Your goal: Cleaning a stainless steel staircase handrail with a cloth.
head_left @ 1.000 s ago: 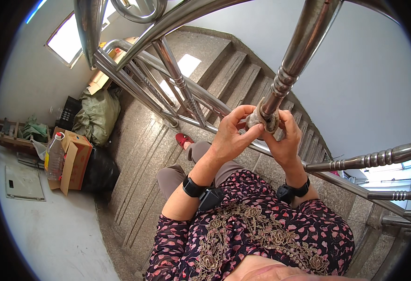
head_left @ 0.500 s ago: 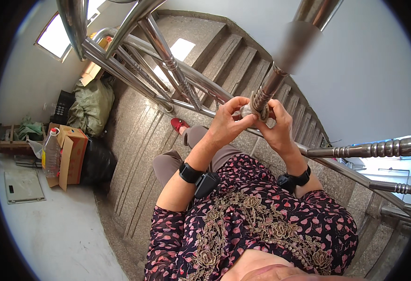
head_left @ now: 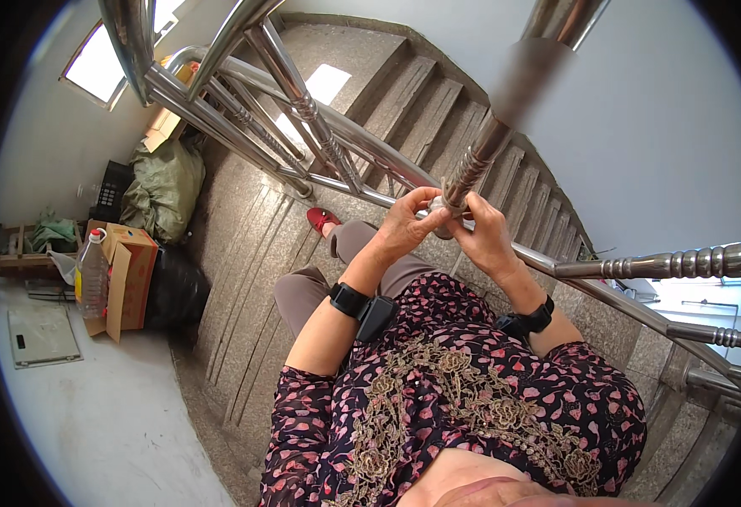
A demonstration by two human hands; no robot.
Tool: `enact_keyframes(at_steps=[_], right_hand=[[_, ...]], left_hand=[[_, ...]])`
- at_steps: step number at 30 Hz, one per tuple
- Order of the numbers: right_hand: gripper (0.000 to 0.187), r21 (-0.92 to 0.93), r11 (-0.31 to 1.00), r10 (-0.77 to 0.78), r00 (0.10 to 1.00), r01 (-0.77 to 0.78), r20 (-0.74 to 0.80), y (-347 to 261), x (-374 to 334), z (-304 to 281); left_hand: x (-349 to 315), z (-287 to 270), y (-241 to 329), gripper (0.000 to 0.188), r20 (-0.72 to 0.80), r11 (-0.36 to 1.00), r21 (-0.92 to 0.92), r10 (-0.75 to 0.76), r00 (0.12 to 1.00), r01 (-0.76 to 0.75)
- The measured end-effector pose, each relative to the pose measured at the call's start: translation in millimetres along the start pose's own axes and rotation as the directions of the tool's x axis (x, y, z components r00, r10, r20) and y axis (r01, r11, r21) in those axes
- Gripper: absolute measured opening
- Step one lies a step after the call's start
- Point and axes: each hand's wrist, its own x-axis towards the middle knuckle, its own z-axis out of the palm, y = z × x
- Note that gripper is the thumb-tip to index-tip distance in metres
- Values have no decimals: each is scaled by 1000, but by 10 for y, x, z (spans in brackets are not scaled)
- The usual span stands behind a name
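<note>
Both hands are closed in front of me around one upright metal baluster (head_left: 469, 171) of the stair railing. A small pale grey-beige cloth (head_left: 443, 206) wraps the baluster between my fingers, mostly hidden by them. My left hand (head_left: 406, 223) pinches it from the left, thumb and fingertips against the post. From the right, my right hand (head_left: 486, 240) presses its thumb and fingers on the same spot, and the two thumbs nearly meet. Each forearm wears a black strap with a small black box.
Steel railing bars (head_left: 303, 110) cross ahead, with stone stairs (head_left: 412, 97) beyond them. At left stand a cardboard box (head_left: 136, 279), a plastic bottle (head_left: 92, 275), a green sack (head_left: 166, 190) and a black bag (head_left: 176, 291). A lower rail (head_left: 666, 265) runs right.
Both hands have shifted slightly left, the right one more, and drawn closer together around the baluster. Less of the cloth shows between the fingers now.
</note>
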Motion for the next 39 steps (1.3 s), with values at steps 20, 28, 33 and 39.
enact_keyframes(at_steps=[20,28,33,39], right_hand=[[33,-59,998,-4,999,7,43,49,-29,-24],[28,4,991,-133,986,134,-98,-347,117,-331],[42,-14,954,-292,920,299,-260,-585,292,-442],[47,-24,901,-402,811,434,-425,-954,611,-620]], left_hand=[[-28,-30,99,35,-64,971,232,67,996,-50],[-87,-15,770,19,-49,897,382,261,964,-224],[-134,144,1157,19,-66,706,584,534,843,-401],[-173,294,1709,27,-103,620,531,724,682,-578]])
